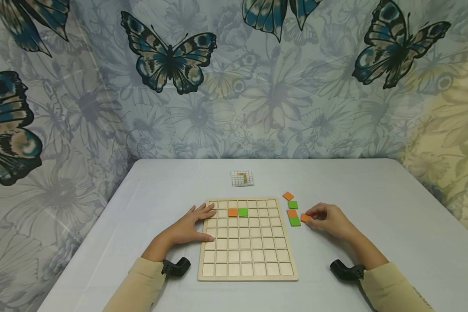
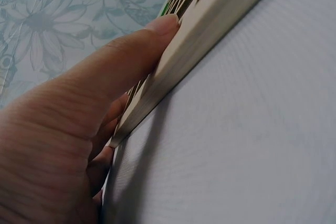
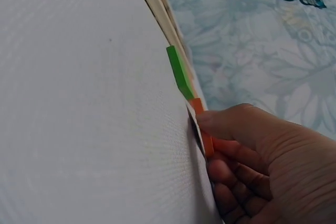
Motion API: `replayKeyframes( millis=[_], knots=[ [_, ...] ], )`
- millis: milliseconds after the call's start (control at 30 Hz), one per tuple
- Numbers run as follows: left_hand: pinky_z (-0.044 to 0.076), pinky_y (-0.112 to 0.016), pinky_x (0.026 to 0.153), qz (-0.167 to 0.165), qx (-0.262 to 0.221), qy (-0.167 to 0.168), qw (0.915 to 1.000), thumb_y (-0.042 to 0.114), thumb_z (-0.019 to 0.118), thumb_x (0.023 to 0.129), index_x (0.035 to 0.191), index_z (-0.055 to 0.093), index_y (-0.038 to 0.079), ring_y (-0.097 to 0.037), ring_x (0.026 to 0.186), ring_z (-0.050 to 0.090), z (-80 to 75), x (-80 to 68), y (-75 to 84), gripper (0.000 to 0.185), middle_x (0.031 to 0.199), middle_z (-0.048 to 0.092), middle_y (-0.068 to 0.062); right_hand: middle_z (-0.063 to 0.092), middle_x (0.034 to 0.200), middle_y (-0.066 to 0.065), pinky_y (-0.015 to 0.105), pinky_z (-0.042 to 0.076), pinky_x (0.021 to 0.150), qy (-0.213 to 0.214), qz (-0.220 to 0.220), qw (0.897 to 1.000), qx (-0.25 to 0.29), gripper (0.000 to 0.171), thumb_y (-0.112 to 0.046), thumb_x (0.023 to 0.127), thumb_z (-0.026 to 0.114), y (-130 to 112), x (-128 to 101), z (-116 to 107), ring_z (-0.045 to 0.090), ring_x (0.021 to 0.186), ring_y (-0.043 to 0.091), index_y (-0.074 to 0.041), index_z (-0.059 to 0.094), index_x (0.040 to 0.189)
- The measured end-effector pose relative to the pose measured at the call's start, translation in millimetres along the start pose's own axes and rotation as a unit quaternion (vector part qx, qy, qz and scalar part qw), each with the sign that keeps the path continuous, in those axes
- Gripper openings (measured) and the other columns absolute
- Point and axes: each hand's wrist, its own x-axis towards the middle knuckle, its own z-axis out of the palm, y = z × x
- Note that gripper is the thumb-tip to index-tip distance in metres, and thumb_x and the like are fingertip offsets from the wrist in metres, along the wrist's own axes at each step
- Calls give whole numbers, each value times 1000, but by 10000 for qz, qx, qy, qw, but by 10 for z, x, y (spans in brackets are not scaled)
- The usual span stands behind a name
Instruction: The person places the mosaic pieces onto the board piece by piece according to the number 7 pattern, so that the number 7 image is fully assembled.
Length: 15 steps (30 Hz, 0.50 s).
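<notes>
A wooden grid board [image 1: 248, 278] lies on the table, with an orange square tile [image 1: 232, 212] and a green square tile [image 1: 243, 212] side by side in one of its upper rows. Spread fingers of my left hand [image 1: 189, 225] rest on the board's left edge; in the left wrist view the thumb [image 2: 142, 43] touches the frame. Right of the board, my right hand [image 1: 329, 220] pinches another orange tile [image 1: 305, 217] between thumb and fingers, low over the table. In the right wrist view that orange tile [image 3: 207, 140] is partly covered by the thumb.
Between board and right hand lie loose tiles: an orange one [image 1: 288, 196], a green one [image 1: 293, 204], a second orange [image 1: 292, 212] and a second green [image 1: 294, 222]. Behind the board is a small printed grid card [image 1: 242, 178] with a coloured pattern. Butterfly-patterned cloth [image 1: 203, 117] hangs behind the white table [image 1: 171, 173].
</notes>
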Motion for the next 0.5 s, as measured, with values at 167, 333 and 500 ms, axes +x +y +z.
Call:
replayKeyframes(
  millis=[167,333,500],
  knots=[
    [-2,-49,115,46,-20,13,10000,49,74,70,140,40,13,-28,142,9,2,2,3,85,151,24,-3,62,86,3,18,46,61,-56,-18,9999,97,23,-15,76,73,-17,6,-20,51,73,7,-3,68,96],
    [-2,-49,115,20,23,-11,10000,49,73,71,140,39,13,-28,142,8,4,0,-3,85,151,23,-3,65,92,5,18,48,66,-36,-158,9996,233,21,-11,77,72,-35,28,-37,53,77,6,-3,68,96],
    [-2,-49,115,56,46,7,10000,48,73,71,139,40,11,-28,142,9,0,1,4,84,151,24,-4,65,92,5,20,48,66,-47,-347,9989,304,20,-12,78,72,-83,76,-46,53,78,8,-5,68,96]
  ],
)
